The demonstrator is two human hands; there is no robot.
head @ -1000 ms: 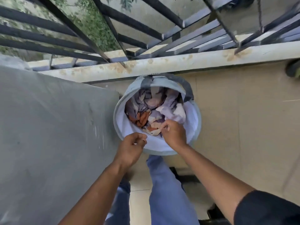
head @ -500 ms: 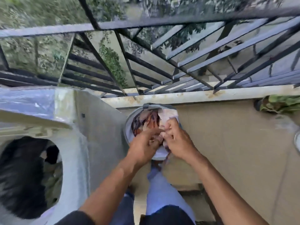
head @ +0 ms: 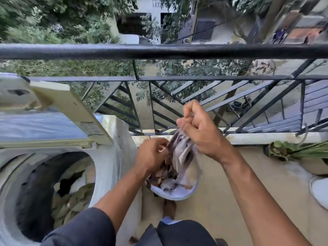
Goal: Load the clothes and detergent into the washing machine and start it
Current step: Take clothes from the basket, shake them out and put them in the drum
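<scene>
Both hands [head: 200, 132] grip cloth [head: 182, 150] over basket [head: 175, 194]; washer label [head: 91, 128] unreadable.

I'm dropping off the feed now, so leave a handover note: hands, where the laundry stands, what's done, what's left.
Right hand grips a pale garment, lifted above the laundry basket.
Left hand holds the same bundle lower down.
Washing machine lid is up; some clothes already lie in the drum.
Left: move this garment and the basket's remaining clothes in, add detergent (not in view), close, start.
</scene>
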